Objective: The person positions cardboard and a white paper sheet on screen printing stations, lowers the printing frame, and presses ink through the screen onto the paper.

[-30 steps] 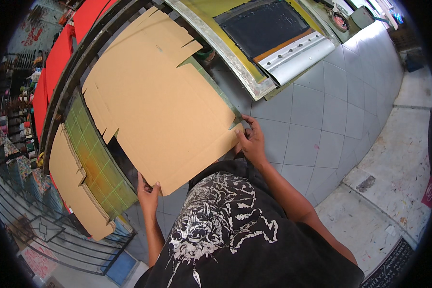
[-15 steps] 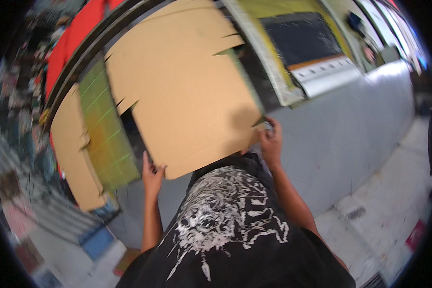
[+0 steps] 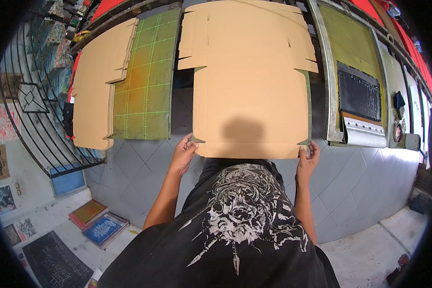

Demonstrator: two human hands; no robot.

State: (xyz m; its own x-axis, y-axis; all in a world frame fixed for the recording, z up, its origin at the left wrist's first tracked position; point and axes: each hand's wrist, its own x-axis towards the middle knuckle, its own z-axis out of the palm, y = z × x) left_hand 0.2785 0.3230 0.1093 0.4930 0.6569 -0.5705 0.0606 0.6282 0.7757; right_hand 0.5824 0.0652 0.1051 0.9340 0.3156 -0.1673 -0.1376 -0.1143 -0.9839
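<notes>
A flat tan die-cut cardboard sheet [image 3: 254, 96] with slots and notched side flaps spreads in front of me, over a green board [image 3: 310, 101] that shows along its right edge. My left hand [image 3: 183, 152] pinches the sheet's near left corner, thumb on top. At the near right corner, my right hand [image 3: 308, 161] has its thumb on the edge, with fingers curled around the side. A round shadow falls on the sheet's near middle.
At left, several matching cardboard sheets [image 3: 93, 96] lie stacked beside a green board [image 3: 149, 77] with an orange stain and bright grid lines. A framed printing screen [image 3: 329, 86] holding a squeegee [image 3: 365, 130] stands at right. Metal railing [image 3: 33, 101] curves along the far left.
The view has levelled and swung, so the sheet now appears straight before me. Both hands remain at its near corners.
</notes>
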